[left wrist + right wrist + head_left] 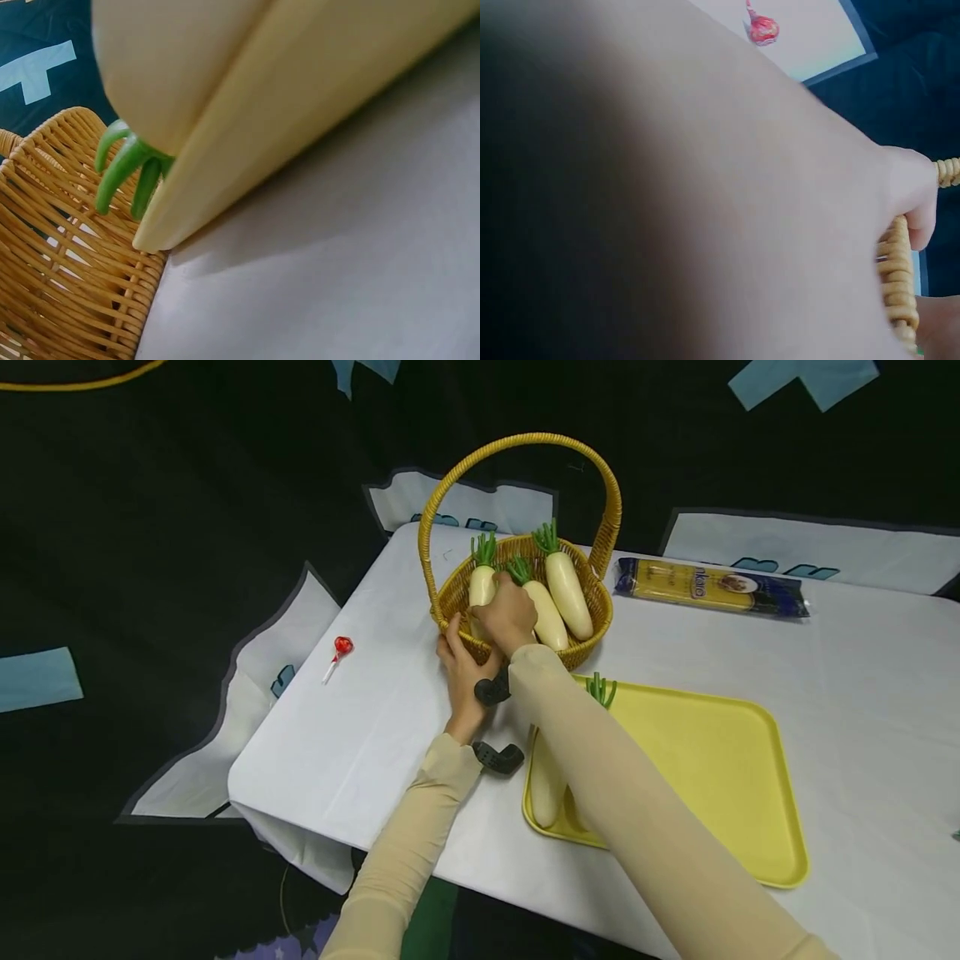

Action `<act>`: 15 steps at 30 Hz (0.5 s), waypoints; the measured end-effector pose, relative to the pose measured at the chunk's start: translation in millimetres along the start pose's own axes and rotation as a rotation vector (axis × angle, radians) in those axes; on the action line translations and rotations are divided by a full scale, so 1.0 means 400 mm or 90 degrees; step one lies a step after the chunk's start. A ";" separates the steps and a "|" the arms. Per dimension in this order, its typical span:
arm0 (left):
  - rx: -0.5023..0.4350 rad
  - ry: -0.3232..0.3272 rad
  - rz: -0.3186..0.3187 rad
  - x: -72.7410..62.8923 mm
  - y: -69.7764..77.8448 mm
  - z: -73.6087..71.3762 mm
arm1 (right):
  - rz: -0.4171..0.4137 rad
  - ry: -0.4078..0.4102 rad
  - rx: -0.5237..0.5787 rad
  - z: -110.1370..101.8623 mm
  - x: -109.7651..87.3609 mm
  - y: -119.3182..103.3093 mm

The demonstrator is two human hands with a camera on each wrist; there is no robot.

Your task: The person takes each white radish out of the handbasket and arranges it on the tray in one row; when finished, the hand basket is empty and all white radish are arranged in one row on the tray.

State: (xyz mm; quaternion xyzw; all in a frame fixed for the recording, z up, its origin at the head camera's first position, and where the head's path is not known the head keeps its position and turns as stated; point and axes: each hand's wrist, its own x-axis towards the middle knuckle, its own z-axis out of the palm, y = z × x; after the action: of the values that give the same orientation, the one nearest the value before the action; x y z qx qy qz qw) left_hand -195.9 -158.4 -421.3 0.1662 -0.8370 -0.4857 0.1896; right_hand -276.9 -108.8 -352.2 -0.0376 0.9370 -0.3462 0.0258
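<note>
A wicker basket with a tall arched handle holds several white radishes with green tops. My right hand reaches into it and grips the left white radish, hiding its lower part. My left hand holds the basket's front left rim, its fingers along the wall; the right wrist view shows a finger hooked over the wicker rim. Beside my right hand lie a middle radish and a right radish. In the left wrist view, a radish's green top is close to the basket.
A yellow tray stands at front right. A white radish lies on its left side, partly under my right sleeve, with green leaves showing beyond the arm. A pasta packet lies behind, a red lollipop at left.
</note>
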 end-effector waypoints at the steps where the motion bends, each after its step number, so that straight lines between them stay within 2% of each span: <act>1: 0.003 0.003 0.001 0.000 0.000 0.001 | -0.001 0.000 -0.005 -0.001 0.000 -0.001; 7: 0.017 0.009 0.000 -0.004 0.003 0.004 | -0.010 -0.001 -0.005 -0.001 0.001 -0.001; 15: 0.027 0.003 -0.004 -0.001 0.002 0.003 | 0.005 0.003 0.056 0.002 0.005 0.009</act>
State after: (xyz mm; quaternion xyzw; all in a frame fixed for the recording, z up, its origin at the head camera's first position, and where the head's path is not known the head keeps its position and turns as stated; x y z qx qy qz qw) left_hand -196.3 -157.0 -421.0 0.1744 -0.8460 -0.4680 0.1866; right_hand -278.9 -106.8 -355.4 -0.0316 0.9210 -0.3873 0.0267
